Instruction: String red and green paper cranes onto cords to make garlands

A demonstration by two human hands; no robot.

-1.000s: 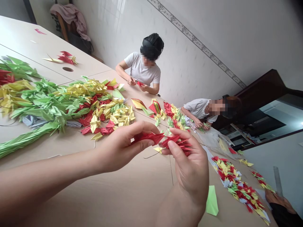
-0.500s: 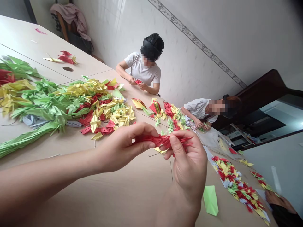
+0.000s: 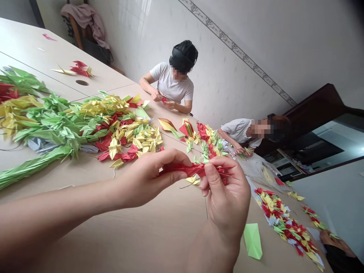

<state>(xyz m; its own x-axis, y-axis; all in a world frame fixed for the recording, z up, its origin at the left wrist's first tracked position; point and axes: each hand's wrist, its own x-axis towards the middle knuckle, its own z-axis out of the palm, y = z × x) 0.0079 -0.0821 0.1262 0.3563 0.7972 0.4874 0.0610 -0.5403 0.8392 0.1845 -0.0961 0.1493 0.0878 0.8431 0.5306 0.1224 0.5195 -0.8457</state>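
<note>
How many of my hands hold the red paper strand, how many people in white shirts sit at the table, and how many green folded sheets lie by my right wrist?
Hands on the red paper strand: 2, left hand and right hand
People in white shirts: 2
Green folded sheet: 1
Total: 5

Soft, even light fills my view — brightest on the white wall point(image 3: 256, 34); shadows on the table point(image 3: 136, 242) are faint. The edges stretch and tilt; my near forearm point(image 3: 42, 216) looks soft.
</note>
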